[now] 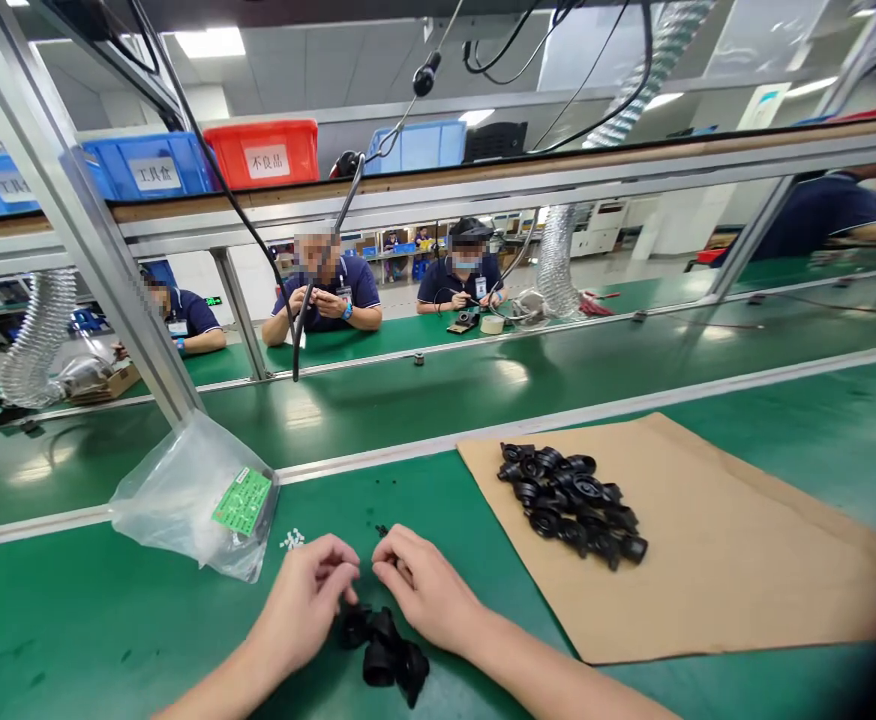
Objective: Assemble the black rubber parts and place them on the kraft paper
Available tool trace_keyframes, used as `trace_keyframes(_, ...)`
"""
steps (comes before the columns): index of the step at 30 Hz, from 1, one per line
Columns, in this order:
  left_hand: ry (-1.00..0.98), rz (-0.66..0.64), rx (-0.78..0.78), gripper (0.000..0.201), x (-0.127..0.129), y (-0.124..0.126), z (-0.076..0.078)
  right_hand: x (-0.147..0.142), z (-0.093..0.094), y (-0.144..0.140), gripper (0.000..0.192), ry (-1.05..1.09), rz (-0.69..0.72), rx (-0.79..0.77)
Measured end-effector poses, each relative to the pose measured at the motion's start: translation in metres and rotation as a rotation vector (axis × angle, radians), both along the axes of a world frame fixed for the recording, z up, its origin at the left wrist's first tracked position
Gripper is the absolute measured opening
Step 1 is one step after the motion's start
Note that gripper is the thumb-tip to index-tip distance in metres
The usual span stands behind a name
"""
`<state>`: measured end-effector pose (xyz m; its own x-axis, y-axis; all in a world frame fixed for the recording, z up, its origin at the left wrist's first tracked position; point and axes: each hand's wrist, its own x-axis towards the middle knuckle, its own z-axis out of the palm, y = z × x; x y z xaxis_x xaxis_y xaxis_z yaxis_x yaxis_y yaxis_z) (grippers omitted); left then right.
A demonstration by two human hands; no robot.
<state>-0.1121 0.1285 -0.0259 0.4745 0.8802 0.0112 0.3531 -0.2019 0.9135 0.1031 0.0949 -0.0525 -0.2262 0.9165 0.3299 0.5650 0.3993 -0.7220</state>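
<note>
My left hand (309, 592) is over the green work surface, thumb and fingers drawn together in a pinch; whatever is between them is too small to make out. Facing it, my right hand (424, 588) also has its fingers curled closed, with their contents hidden. Tiny black parts (382, 531) lie just beyond the right fingertips. Several black moulded plastic parts (384, 655) are grouped below and between my hands. A small heap of white pieces (293, 539) rests past my left knuckles.
To the right, a cardboard sheet (715, 560) bears a pile of black plastic parts (573, 500). A clear plastic bag (183, 500) with a green label leans by the metal post (100, 220) at left. A black cable (297, 345) hangs ahead. Co-workers sit across the belt (378, 405).
</note>
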Motion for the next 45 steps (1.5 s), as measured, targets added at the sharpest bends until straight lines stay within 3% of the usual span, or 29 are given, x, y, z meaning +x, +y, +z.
trace_keyframes(3,-0.359,0.075,-0.238,0.038,0.023,-0.001,-0.02,0.002,0.0,0.002,0.018,0.149,-0.028,-0.011)
trace_keyframes(6,-0.492,0.142,-0.332,0.048,0.027,0.002,-0.032,0.004,0.002,0.001,0.021,0.224,-0.032,-0.025)
trace_keyframes(9,-0.551,0.128,-0.377,0.049,0.023,0.002,-0.033,0.005,0.004,0.0,0.022,0.264,0.008,-0.031)
trace_keyframes(19,-0.537,0.032,-0.373,0.061,0.021,-0.001,-0.032,-0.004,0.006,0.0,0.022,0.31,0.112,-0.053)
trace_keyframes(26,-0.55,0.048,-0.371,0.059,0.02,0.0,-0.033,-0.005,0.004,0.001,0.022,0.278,0.079,-0.048)
trace_keyframes(31,-0.564,0.079,-0.356,0.054,0.02,0.001,-0.034,-0.006,0.002,-0.003,0.019,0.147,0.03,0.073)
trace_keyframes(39,-0.603,0.122,-0.394,0.054,0.019,0.003,-0.033,-0.006,0.004,-0.009,0.03,-0.001,0.1,0.131)
trace_keyframes(45,-0.602,0.101,-0.402,0.058,0.019,0.003,-0.032,-0.009,0.007,-0.01,0.028,0.051,0.141,0.098)
